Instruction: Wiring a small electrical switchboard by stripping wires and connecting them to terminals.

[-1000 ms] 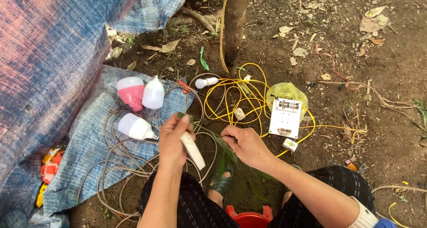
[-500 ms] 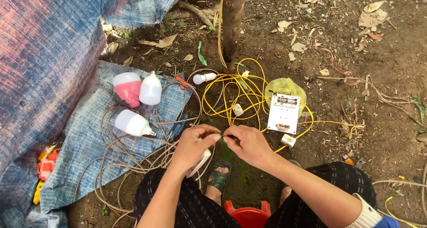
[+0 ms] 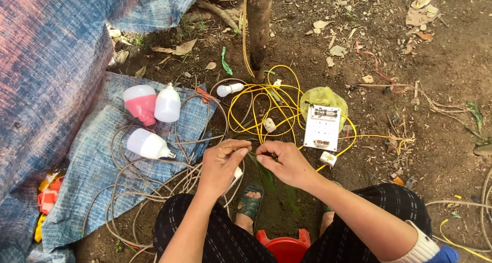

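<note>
Our left hand (image 3: 219,165) has swung in to meet our right hand (image 3: 287,163); both now pinch one thin green wire (image 3: 249,154) (white tube (image 3: 235,175) tucked under the left palm), at six o'clock from the yellow cable (image 3: 259,106).

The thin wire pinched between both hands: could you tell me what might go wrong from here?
The left hand also clutches a white piece against its palm while pinching the wire with the right hand, so that piece may slip. Grey cables loop beside the wrist and could snag. The bulbs lie loose on the cloth and might roll.
</note>
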